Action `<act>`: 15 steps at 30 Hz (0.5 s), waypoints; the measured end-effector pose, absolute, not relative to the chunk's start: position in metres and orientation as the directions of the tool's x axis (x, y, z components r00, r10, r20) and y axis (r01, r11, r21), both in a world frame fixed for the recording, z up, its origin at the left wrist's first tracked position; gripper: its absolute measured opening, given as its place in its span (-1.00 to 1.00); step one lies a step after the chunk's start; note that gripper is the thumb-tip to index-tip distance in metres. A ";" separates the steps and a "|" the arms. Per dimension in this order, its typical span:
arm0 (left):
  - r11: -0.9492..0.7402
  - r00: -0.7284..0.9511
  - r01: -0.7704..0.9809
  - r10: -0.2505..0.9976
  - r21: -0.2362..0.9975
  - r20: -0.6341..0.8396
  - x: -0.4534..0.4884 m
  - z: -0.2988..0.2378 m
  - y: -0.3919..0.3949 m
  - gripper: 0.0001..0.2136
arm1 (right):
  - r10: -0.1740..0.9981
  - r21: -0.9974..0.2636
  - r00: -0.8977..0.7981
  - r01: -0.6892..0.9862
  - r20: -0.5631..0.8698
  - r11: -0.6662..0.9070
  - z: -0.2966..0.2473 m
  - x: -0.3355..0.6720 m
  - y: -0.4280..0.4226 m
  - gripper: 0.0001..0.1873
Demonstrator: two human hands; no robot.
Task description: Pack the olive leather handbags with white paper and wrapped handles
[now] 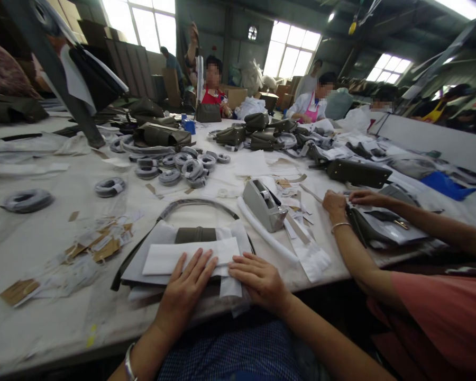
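A dark olive handbag (195, 234) lies flat at the near table edge, wrapped in white paper (190, 256), its curved handle (200, 204) arching away from me. My left hand (187, 288) lies flat on the paper, fingers stretched and spread. My right hand (258, 278) rests beside it on the paper's right end, fingers bent down and pressing on the fold. Neither hand lifts anything.
A grey tape dispenser (264, 204) and a white foam tube (265, 233) lie right of the bag. A co-worker's hands (335, 203) work on another bag at my right. Coiled grey straps (182, 168), paper tags (97, 246) and several olive bags (257, 137) cover the table (31, 243); other people sit beyond.
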State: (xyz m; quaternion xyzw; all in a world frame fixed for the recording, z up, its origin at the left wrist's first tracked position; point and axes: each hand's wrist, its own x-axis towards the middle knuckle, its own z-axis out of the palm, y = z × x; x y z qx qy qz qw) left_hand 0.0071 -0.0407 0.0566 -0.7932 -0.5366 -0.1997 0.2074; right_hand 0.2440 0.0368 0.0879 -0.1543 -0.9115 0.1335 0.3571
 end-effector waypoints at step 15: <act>-0.308 0.210 0.942 0.850 0.132 0.484 0.035 0.062 -0.053 -0.50 | 0.369 -0.380 -0.659 0.134 0.655 0.915 0.059 0.253 0.028 -0.61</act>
